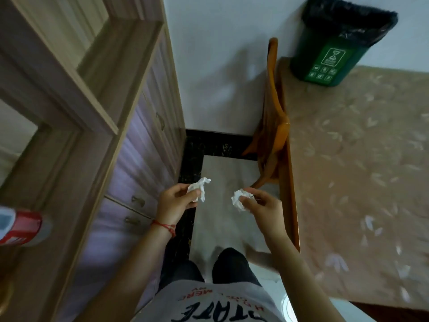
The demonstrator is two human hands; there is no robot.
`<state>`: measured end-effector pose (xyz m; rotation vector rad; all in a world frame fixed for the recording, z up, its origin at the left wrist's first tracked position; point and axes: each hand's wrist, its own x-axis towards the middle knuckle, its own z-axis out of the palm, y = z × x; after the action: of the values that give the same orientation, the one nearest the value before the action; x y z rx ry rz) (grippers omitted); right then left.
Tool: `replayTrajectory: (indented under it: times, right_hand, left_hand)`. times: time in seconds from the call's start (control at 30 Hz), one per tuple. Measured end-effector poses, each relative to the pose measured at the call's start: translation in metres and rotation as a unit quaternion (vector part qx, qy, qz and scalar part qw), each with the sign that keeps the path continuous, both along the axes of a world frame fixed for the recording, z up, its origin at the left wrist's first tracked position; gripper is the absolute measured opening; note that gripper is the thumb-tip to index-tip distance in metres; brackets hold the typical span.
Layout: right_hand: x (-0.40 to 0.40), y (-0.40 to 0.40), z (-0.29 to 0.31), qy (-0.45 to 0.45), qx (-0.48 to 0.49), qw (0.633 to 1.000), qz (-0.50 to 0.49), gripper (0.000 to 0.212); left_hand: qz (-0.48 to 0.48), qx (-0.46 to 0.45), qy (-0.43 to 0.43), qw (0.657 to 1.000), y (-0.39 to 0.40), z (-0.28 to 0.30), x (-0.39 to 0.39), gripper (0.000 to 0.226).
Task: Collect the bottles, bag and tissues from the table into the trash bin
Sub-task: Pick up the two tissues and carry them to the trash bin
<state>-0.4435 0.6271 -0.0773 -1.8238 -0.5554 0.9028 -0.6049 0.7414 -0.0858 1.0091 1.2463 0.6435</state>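
Head view | left hand (174,201) grip pinches tissue (200,187) | right hand (261,208) grip pinches crumpled tissue (239,201)

Dim, soft indoor light with wide-angle bending at the edges

Muted daylight is falling evenly over the scene, leaving the white wall (220,66) greyish and carrying broad, faint shadows beside the orange chair (274,126). The wardrobe (97,112) lines are bowing and leaning outward at the left, and the patterned surface (359,159) is stretching toward the right edge. The red can (21,227) at the far left is smearing into blur. Both hands, left hand (176,201) and right hand (262,205), are showing slightly soft, and the 2 white tissues are reading as the brightest spots. No glare is showing anywhere.
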Motion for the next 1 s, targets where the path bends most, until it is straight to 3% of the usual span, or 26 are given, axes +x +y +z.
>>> replayTrajectory:
  times: [0.6,1.0]
  right_hand:
    - [0.165,0.218,0.02,-0.005,0.043,0.999,0.008,0.024]
    - [0.219,0.326,0.022,0.008,0.045,0.996,-0.076,0.021]
  left_hand:
    - [-0.014,0.02,-0.018,1.0,0.206,0.017,0.161,0.021]
    - [-0.106,0.007,-0.035,0.994,0.338,0.016,0.241,0.018]
